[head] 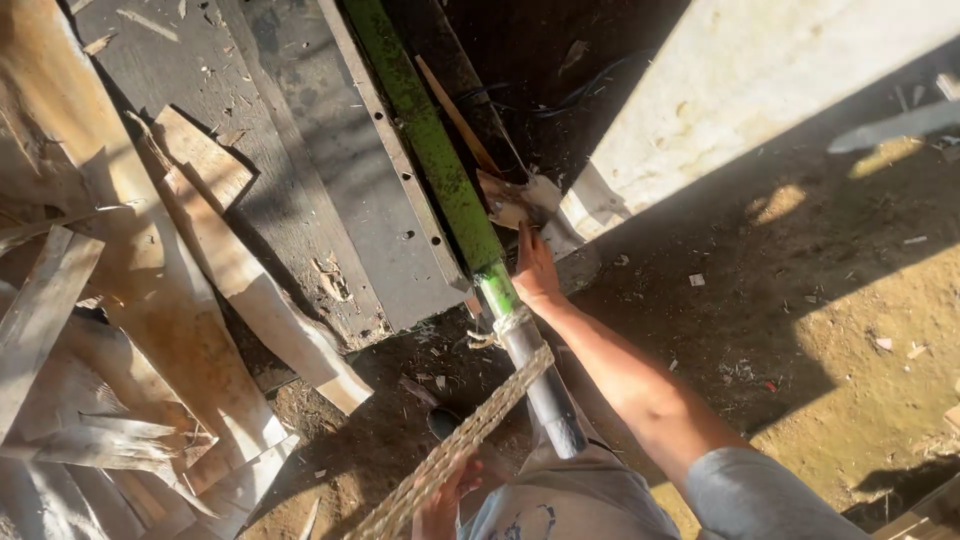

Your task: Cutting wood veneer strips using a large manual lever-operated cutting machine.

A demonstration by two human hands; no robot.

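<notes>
Along the left edge of the dirt floor (850, 400) lies a heap of pale, splintered wooden boards and offcuts (150, 330), and beside it dark weathered planks (300, 170) run up toward the top of the view. At the bottom, just left of centre, the left hand (443, 500) has its fingers curled closed around a thick braided tan rope (470, 430), which climbs diagonally to a knot wrapped round a long pole (440, 170); the pole is green along its upper length and bare grey metal below the knot. The pole slants from the top centre down to the person's lap, with the knot sitting right where green meets grey. To the right, the right hand (535, 270) rests against the pole just above the knot, fingers stretched out and mostly flat rather than wrapped round it, so it steadies more than it grips. A sound way to handle this looks to be keeping the rope taut with the left hand while the right holds the pole from rolling, so the knot does not slip along the smooth metal. Beyond, a pale concrete block (740, 90) borders sunlit ground.
</notes>
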